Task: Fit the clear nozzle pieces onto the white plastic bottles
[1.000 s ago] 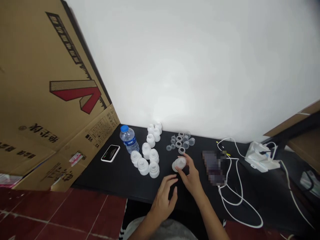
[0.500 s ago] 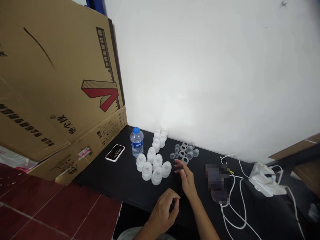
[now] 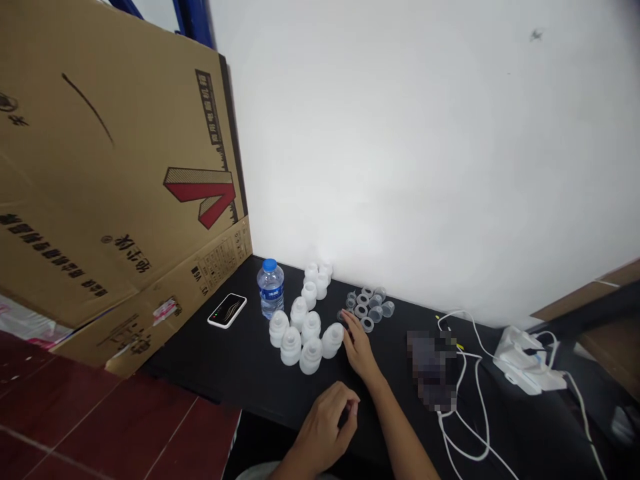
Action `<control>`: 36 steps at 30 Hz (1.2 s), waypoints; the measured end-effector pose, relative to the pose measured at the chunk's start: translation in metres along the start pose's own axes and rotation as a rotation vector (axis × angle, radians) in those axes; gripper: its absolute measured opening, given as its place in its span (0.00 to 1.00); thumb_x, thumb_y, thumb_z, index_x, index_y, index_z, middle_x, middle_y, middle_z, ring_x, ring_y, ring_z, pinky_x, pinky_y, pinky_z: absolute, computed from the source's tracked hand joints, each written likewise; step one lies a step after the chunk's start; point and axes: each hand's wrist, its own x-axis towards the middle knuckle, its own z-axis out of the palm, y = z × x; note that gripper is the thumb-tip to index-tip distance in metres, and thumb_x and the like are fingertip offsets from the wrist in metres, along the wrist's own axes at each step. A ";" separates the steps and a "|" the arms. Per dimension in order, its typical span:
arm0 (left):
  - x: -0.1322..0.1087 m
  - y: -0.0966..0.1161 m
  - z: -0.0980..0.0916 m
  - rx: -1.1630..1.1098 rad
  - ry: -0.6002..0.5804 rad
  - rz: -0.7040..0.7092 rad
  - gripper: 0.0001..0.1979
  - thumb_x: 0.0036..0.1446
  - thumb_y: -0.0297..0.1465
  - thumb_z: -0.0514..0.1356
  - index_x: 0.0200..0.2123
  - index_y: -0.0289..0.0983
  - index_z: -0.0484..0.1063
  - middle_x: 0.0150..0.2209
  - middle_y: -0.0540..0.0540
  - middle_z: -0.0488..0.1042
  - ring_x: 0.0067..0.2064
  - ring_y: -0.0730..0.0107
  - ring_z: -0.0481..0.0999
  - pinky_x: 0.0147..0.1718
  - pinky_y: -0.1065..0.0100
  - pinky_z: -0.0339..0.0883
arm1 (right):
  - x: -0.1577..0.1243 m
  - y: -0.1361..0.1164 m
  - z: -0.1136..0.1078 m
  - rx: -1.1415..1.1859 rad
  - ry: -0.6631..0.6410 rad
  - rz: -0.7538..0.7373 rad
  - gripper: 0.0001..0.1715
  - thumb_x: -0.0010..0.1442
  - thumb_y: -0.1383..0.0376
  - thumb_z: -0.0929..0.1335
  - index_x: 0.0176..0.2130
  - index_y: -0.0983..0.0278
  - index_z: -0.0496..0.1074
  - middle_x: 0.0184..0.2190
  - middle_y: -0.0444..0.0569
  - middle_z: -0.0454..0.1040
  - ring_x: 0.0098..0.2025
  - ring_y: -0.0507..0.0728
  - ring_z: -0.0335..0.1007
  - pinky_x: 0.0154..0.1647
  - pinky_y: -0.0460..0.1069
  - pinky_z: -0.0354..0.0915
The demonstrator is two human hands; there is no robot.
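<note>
Head view: the right hand (image 3: 356, 343) is pointing toward eleven o'clock at a small translucent plug (image 3: 340, 315), pinching it or not I cannot tell; the left hand (image 3: 327, 421) is hanging half-curled, white stepped caps (image 3: 311, 359) standing at its eleven o'clock.

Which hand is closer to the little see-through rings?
Right. The right hand is just in front of the rings, slightly to their left; the left hand is farther away, near the front edge of the table.
</note>
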 end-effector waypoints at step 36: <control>0.016 -0.009 0.005 0.132 -0.071 -0.062 0.24 0.76 0.29 0.53 0.72 0.46 0.61 0.73 0.37 0.63 0.74 0.52 0.64 0.70 0.43 0.67 | -0.049 0.002 -0.045 -0.127 0.307 0.221 0.14 0.72 0.61 0.65 0.49 0.61 0.80 0.39 0.53 0.80 0.39 0.61 0.76 0.45 0.55 0.74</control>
